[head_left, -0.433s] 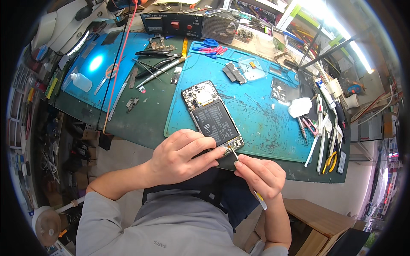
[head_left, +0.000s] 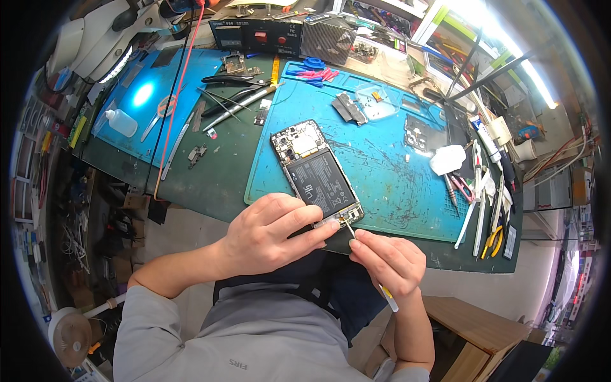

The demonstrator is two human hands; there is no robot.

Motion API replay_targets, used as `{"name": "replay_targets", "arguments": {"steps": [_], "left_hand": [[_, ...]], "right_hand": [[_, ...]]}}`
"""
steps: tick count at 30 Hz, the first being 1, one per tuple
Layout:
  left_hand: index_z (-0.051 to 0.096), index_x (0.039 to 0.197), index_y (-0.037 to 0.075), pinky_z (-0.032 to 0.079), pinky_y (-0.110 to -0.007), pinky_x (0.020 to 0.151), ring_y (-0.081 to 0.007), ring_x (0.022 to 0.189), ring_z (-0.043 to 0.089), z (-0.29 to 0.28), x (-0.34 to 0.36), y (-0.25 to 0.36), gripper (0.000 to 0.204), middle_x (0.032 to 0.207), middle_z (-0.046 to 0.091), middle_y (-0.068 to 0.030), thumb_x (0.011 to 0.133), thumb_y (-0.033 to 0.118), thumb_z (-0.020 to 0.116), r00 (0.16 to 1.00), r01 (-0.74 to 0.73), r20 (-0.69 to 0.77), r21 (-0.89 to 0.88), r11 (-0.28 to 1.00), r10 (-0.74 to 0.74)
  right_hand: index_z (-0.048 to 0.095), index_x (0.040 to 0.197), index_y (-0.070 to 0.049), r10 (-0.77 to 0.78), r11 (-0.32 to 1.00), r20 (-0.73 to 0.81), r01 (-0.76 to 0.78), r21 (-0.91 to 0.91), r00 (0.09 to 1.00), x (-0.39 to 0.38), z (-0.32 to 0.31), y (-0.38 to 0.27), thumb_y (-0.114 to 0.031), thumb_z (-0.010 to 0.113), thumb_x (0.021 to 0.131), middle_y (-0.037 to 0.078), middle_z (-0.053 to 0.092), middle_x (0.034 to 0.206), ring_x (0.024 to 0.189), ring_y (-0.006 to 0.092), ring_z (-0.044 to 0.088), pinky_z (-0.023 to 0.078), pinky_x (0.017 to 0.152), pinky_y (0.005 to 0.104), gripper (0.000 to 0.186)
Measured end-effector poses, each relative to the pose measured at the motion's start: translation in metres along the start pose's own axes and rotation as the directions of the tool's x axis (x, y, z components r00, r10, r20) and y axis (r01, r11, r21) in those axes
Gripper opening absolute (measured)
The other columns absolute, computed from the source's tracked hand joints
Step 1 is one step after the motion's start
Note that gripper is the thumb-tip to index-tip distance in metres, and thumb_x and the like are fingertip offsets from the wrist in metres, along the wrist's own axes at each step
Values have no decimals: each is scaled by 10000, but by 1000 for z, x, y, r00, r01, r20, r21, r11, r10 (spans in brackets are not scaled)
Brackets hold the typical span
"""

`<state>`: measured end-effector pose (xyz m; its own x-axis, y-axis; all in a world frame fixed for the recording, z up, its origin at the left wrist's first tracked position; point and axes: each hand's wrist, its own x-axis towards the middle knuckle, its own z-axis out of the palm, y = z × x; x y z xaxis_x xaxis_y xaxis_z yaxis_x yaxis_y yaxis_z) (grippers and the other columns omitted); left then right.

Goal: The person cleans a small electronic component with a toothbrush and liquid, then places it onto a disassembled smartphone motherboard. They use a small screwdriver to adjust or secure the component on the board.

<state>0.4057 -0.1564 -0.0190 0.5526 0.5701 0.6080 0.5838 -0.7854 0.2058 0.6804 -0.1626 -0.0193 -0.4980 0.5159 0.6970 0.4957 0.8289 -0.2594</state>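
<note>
An opened smartphone [head_left: 316, 167] lies tilted at the front edge of the blue mat, its black battery [head_left: 321, 183] and bare circuit boards showing. My left hand [head_left: 273, 232] is closed at its lower left edge, with fingertips pressing on the lower end. In my right hand [head_left: 389, 262], thumb and fingers pinch a slim metal-tipped tool with a white and yellow end [head_left: 389, 299]; its exact kind is not clear. The tool's tip touches the small parts at the phone's lower end, beside the left fingertips.
On the blue mat [head_left: 394, 191] sit a clear plastic dish [head_left: 377, 102] and dark metal plates. Pliers [head_left: 232, 99] and tweezers lie to the left. At right are yellow-handled cutters [head_left: 491, 242] and several brushes and tools. A black power unit [head_left: 258, 37] stands behind.
The left fingertips at the phone's lower end have shifted very slightly, and the tool's tip has moved a little. The phone stays in place.
</note>
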Motion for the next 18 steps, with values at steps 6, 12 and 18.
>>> {"name": "replay_targets", "arguments": {"steps": [6,12,18], "left_hand": [[847,1246,187,556,-346,923,-182,1019,645,1,-2,-1,478,1177,669,17,773,184,915,1000,-9,-1,11,1000,9],[842,1261,182,556,-346,922,-180,1013,649,1,-2,-1,488,1187,674,13,778,185,912,1000,-24,5,18,1000,24],[837,1261,166,560,-355,908,-188,1000,647,1,-2,-1,493,1183,675,8,773,179,903,999,-40,-6,34,999,40]], "right_hand": [[842,1122,-66,1,1000,-4,-1,0,1000,1,0,0,-116,917,843,70,828,1107,843,167,798,600,667,274,293],[843,1122,-65,17,1000,-5,-17,4,1000,0,0,-1,-117,917,848,74,831,1106,836,176,799,599,663,281,288],[841,1121,-72,45,999,-2,-45,20,999,-1,0,-1,-119,918,853,73,832,1102,840,183,803,598,662,285,282]]}}
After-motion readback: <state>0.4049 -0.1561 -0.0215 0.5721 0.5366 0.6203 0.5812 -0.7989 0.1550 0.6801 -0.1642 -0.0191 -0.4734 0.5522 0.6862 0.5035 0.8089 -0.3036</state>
